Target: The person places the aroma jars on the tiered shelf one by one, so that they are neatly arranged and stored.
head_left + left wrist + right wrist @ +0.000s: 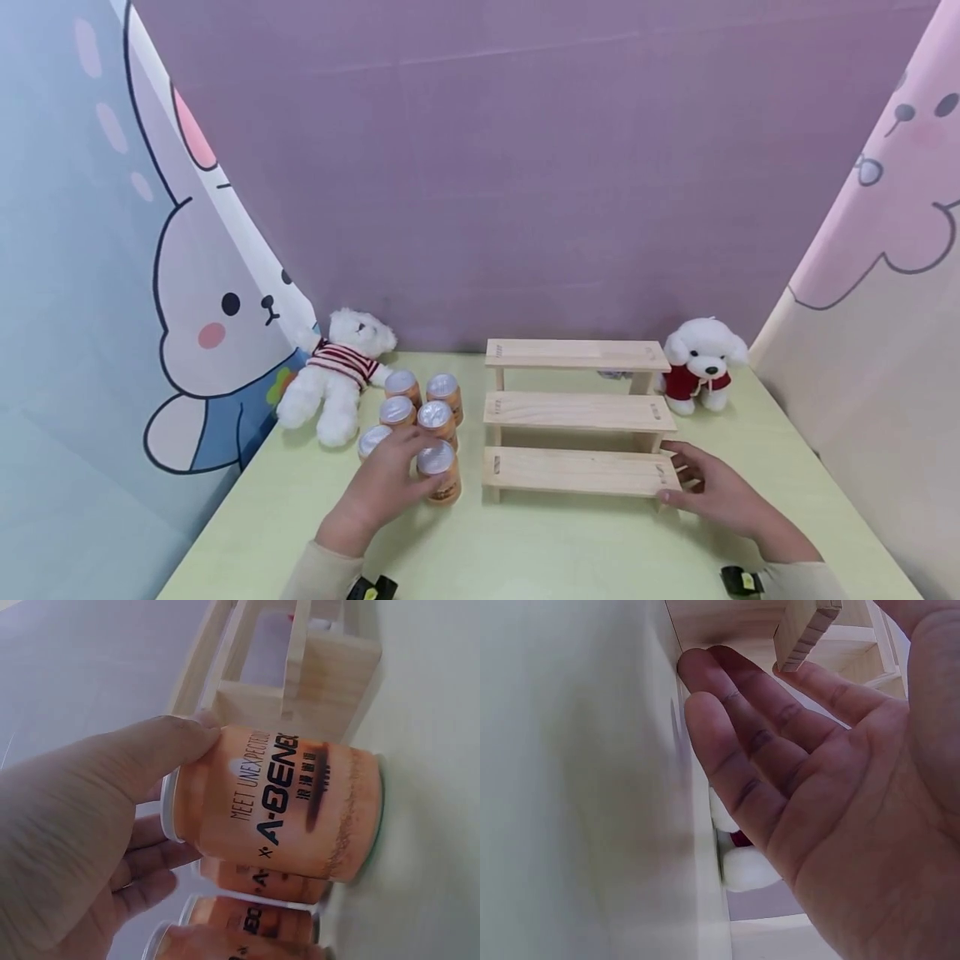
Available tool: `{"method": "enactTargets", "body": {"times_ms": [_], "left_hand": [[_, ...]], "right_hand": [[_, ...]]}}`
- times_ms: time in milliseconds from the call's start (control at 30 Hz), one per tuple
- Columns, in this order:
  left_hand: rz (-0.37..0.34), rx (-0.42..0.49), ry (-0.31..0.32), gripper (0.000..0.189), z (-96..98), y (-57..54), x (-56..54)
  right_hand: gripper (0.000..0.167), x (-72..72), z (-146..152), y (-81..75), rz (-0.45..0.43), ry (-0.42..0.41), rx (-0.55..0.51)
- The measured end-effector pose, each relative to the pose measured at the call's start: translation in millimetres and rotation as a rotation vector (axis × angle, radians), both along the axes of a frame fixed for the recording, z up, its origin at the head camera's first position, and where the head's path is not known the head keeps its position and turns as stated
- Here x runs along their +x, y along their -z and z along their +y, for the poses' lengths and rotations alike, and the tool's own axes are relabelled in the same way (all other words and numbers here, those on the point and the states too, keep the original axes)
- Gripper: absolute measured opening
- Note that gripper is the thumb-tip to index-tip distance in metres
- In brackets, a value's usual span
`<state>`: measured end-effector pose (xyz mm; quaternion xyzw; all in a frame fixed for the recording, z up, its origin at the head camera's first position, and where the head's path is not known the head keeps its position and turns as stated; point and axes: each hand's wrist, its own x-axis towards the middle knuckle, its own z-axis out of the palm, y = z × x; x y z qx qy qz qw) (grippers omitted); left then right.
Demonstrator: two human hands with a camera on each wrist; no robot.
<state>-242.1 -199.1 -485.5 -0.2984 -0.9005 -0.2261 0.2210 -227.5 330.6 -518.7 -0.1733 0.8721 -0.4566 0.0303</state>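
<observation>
My left hand [390, 479] grips the nearest of several orange cans [447, 490] with silvery tops. In the left wrist view the thumb lies along the upper rim of this can [277, 802], and the fingers reach round its far side. More cans [259, 881] stand close behind it. A three-step wooden shelf rack [577, 471] stands right of the cans. At the right end of its lowest board, my right hand [712, 492] holds the board between thumb and index finger. The right wrist view shows the other fingers [757, 742] extended beneath the board end [806, 634].
A white teddy bear [341, 367] in a striped shirt leans behind the cans at the left. A white plush dog [703, 367] in red sits right of the rack. A purple backdrop [480, 167] and printed side curtains [67, 333] enclose the pale green table [555, 550].
</observation>
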Motion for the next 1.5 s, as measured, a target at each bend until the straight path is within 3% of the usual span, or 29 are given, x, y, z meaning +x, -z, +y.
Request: {"method": "enactTargets", "body": {"times_ms": [133, 367, 533, 667, 833, 933, 1200, 1500], "left_hand": [[-0.020, 0.016, -0.014, 0.047, 6.5, 3.4, 5.7], [-0.163, 0.114, -0.008, 0.064, 13.7, 17.3, 17.8], [-0.173, 0.177, -0.016, 0.074, 16.9, 28.9, 22.7], [-0.130, 0.222, 0.006, 0.081, 17.6, 35.7, 23.2], [-0.131, 0.275, 0.058, 0.090, 15.9, 41.2, 22.0], [-0.153, 0.301, 0.070, 0.093, 15.2, 43.3, 20.7], [-0.242, 0.348, 0.014, 0.094, 16.1, 47.3, 19.7], [-0.311, 0.444, 0.016, 0.093, 20.4, 48.4, 19.8]], "right_hand": [[0.075, 0.7, 1, 1.6, 0.000, -0.021, -0.013], [0.069, 2.2, 2, 6.3, 0.000, -0.055, -0.053], [0.070, 3.2, 3, 6.4, -0.013, -0.055, -0.061], [0.070, 2.1, 3, 6.4, -0.022, -0.066, -0.072], [0.069, -0.5, 5, 7.2, -0.023, -0.061, -0.067], [0.068, -1.1, 6, 7.6, -0.014, -0.060, -0.060], [0.068, -0.6, 9, 9.4, -0.036, -0.074, -0.066], [0.068, -0.5, 9, 8.2, -0.034, -0.080, -0.076]]}}
